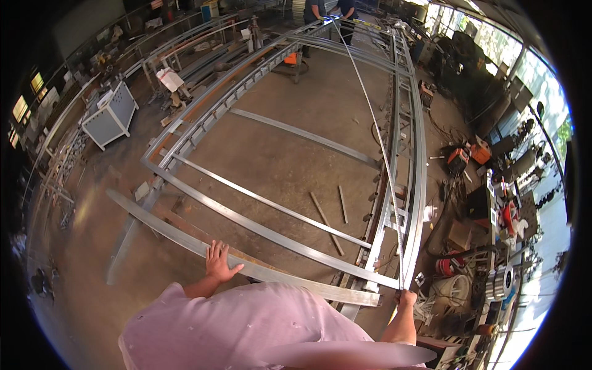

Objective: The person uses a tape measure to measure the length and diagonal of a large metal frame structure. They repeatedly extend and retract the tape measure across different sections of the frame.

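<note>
A large rectangular frame of grey metal tubes (pixel 265 229) stretches away in front of me. Along its near side lies a loose-looking flat metal bar (pixel 166 230), closest to my body. My left hand (pixel 219 262) rests on this bar with its fingers spread. At the frame's near right corner, my right hand (pixel 407 298) is closed on the end of a long pale tape measure (pixel 385 159). Pulled straight, the tape runs diagonally over the frame to its far end. Exactly how my right fingers hold it is too small to see.
Two people in dark clothes (pixel 346 11) stand at the far end, hands near the tape. Orange machines (pixel 480 150) and cables lie to the right, beside a cluttered bench (pixel 501 271). A grey cabinet (pixel 111 117) stands left. Two loose strips (pixel 325 222) lie on the floor inside the frame.
</note>
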`<state>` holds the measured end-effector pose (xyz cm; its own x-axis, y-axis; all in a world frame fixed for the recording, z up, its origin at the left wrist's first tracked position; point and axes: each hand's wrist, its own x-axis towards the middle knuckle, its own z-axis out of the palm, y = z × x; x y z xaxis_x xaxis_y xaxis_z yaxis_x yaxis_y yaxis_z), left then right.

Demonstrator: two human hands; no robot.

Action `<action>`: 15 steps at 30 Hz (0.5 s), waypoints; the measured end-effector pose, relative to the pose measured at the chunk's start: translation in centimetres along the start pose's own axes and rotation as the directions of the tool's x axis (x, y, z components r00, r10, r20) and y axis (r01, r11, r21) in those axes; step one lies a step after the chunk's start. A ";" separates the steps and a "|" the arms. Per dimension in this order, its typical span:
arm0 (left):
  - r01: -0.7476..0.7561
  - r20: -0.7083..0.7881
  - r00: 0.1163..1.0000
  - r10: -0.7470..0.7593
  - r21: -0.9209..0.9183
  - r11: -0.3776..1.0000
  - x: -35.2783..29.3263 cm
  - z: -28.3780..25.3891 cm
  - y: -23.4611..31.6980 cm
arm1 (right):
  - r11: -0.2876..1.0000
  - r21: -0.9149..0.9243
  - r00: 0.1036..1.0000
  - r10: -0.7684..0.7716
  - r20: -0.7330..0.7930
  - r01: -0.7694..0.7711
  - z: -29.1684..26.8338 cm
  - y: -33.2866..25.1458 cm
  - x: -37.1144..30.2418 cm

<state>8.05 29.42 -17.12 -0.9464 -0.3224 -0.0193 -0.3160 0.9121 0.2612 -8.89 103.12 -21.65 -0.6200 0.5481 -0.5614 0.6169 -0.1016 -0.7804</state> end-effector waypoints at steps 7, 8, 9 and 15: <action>0.012 -0.011 1.000 -0.012 -0.015 1.000 0.1 0.3 -0.3 | 0.994 0.090 0.998 0.054 0.024 -0.056 0.4 -0.2 0.6; 0.011 -0.011 1.000 -0.011 -0.021 1.000 0.1 0.5 -0.4 | 0.993 0.097 0.998 0.059 0.030 -0.062 0.2 -0.1 0.8; 0.010 -0.009 1.000 -0.011 -0.025 1.000 0.1 0.4 -0.4 | 0.992 0.104 0.997 0.066 0.038 -0.070 0.1 0.0 0.9; 0.011 -0.006 1.000 -0.011 -0.048 0.999 0.1 0.2 -0.2 | 0.995 0.075 0.998 0.070 -0.006 -0.069 0.4 -0.1 0.9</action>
<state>8.02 29.31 -17.37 -0.9424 -0.3341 -0.0162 -0.3228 0.8954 0.3066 -9.73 103.28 -22.23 -0.5725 0.5443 -0.6132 0.6202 -0.2017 -0.7581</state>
